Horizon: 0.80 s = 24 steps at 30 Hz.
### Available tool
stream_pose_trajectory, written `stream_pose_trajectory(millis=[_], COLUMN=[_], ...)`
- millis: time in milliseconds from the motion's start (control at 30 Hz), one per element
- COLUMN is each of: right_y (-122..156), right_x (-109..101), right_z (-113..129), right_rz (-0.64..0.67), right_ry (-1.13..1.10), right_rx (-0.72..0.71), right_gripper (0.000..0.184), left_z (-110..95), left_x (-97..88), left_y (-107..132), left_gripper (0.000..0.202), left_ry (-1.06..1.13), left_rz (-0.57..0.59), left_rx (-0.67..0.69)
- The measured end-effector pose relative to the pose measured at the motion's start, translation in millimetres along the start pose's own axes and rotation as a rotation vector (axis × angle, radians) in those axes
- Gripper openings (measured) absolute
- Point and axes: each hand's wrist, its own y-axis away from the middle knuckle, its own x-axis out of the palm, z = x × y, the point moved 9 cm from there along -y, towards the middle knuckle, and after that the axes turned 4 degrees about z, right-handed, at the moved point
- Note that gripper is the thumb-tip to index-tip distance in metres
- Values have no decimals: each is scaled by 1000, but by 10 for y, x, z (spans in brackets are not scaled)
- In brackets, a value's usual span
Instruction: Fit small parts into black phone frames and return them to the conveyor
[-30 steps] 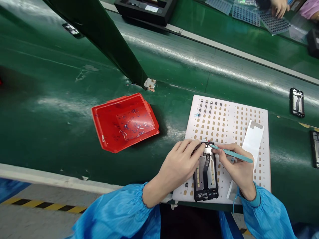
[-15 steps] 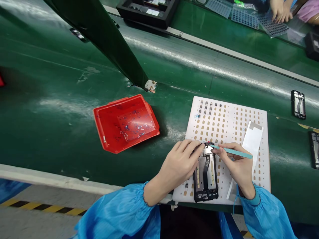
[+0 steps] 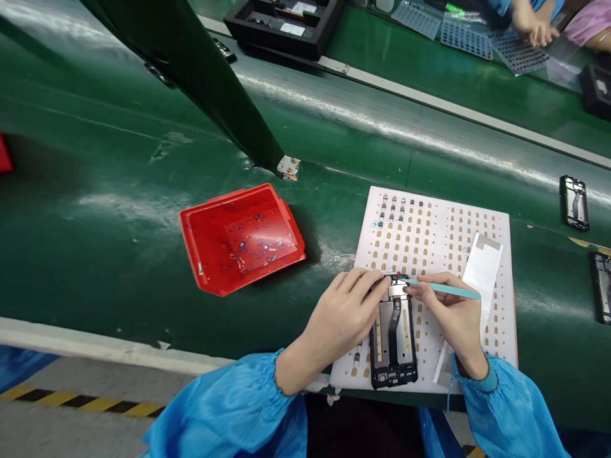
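An opened phone body (image 3: pixel 394 337), with a dark ribbon cable down its middle, lies on a white foam tray (image 3: pixel 439 254) with rows of small slots. My left hand (image 3: pixel 341 310) grips the upper left side of the phone body, its fingertips bent over the top edge. Turquoise tweezers (image 3: pixel 449 290) are pinched in my right hand (image 3: pixel 451 315), their tips at the top end of the phone body. What lies right at the tips is too small to tell. Several small dark parts (image 3: pixel 393 208) sit in the tray's upper left slots.
A red bin (image 3: pixel 241 238) with tiny scraps stands left of the tray. A white strip (image 3: pixel 483 270) lies on the tray's right. Further right are two phone bodies, one (image 3: pixel 574 202) higher up. A dark green post (image 3: pixel 205 83) slants down behind. Another person's hands (image 3: pixel 534 24) work across the bench.
The view has shifted slightly. My hands, the tweezers and the phone body keep nearly the same places on the tray. The other person's hands across the bench have moved a little.
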Motion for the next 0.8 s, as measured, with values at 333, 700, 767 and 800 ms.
stream_pose_trajectory(millis=[333,700,767,800], right_y=[-7,-10,-15,-18], right_x=[29,44,54,59], right_z=[-2,-20,-24,-23], right_rz=[-3,-8,1,6], right_ry=[-22,-36,-39,-39], right_rx=[16,27,31,31], right_gripper=[23,27,28,29], left_z=[7,-5,-6,-7], left_x=[17,12,25,32], left_y=[9,3,-2,-4], left_gripper=[34,33,35,36], left_ry=[0,3,-3,-12], left_rz=[8,13,19,20], left_rx=[-2,1,-1,1])
